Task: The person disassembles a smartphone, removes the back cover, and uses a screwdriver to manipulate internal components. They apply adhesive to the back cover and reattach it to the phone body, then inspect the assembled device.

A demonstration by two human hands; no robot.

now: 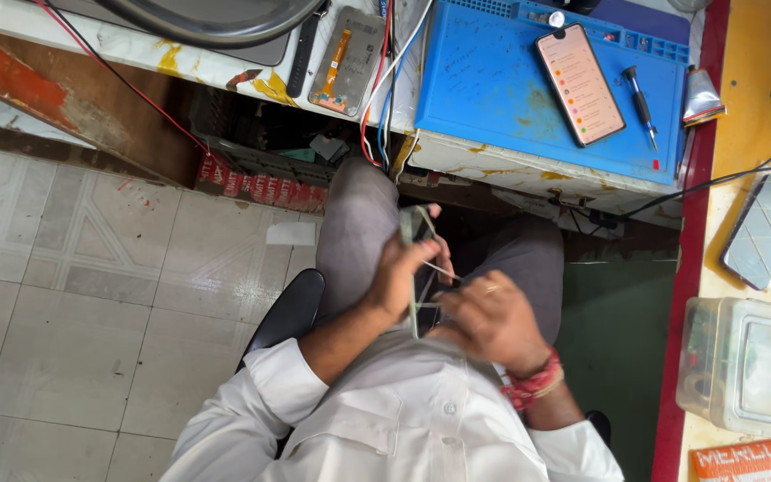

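I sit on a black chair and hold a smartphone [418, 234] edge-on over my lap. My left hand [400, 273] grips the phone along its side, thumb near its upper end. My right hand [485, 318], with a ring and red thread at the wrist, pinches a thin light strip [440, 269] that runs from the phone's face toward my fingers. The lower part of the phone is hidden between my hands.
A blue work mat [493, 89] on the bench holds a lit phone [579, 84] and a screwdriver [642, 104]. A bare phone panel [347, 61] and wires [384, 80] lie left of it. A dark phone [765, 231] and a clear plastic box [747, 366] sit on the yellow counter at right.
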